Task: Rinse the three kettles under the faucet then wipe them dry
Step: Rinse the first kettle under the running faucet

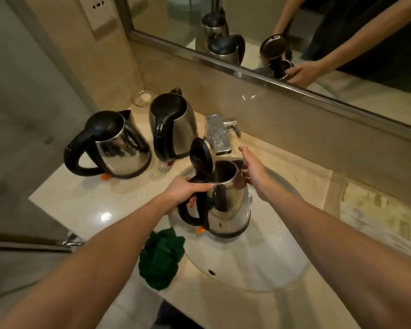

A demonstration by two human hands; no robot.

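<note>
My left hand (184,192) grips the black handle of a steel kettle (228,210) held upright over the white sink (259,264), its black lid flipped open. My right hand (253,168) is open, fingers spread, touching the kettle's far rim just below the chrome faucet (217,134). No water runs that I can see. Two more steel kettles stand on the counter to the left: one (119,148) with its lid shut at the far left, another (174,124) beside the faucet. A dark green cloth (161,257) lies crumpled at the sink's left edge.
A marble counter (88,210) surrounds the sink. A mirror (294,32) runs along the back wall and reflects the kettles and my arms. A clear glass (144,98) sits in the back left corner. A glass door with a metal handle (71,242) is at the left.
</note>
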